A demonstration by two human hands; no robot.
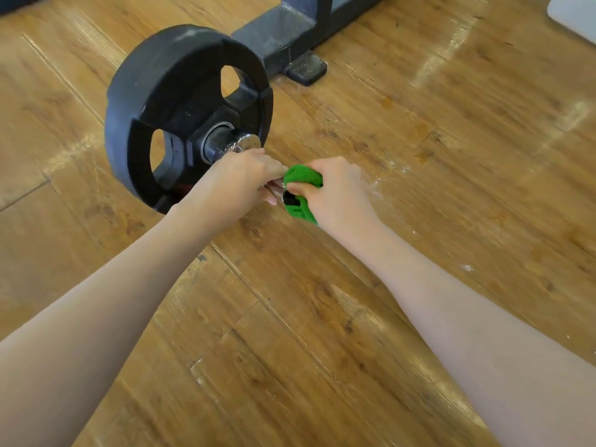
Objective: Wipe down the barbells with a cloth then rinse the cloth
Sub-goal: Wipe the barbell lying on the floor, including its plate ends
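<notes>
A black weight plate (pixel 180 101) stands upright on the wooden floor, mounted on a chrome barbell sleeve (pixel 230 143) that points toward me. My left hand (pixel 237 185) curls around the outer end of the barbell, hiding most of it. Right beside it, my right hand (pixel 335 191) grips a bunched green cloth (pixel 303 177), which is wrapped on the tip of the bar. A dark part of the bar end shows between the cloth folds. The rest of the barbell behind the plate is hidden.
A dark metal rack base (pixel 283 30) with a rubber foot (pixel 306 69) stands on the floor behind the plate. A pale object's corner (pixel 577 14) shows at the top right. Wooden floor (pixel 451 124) spreads to the right and toward me.
</notes>
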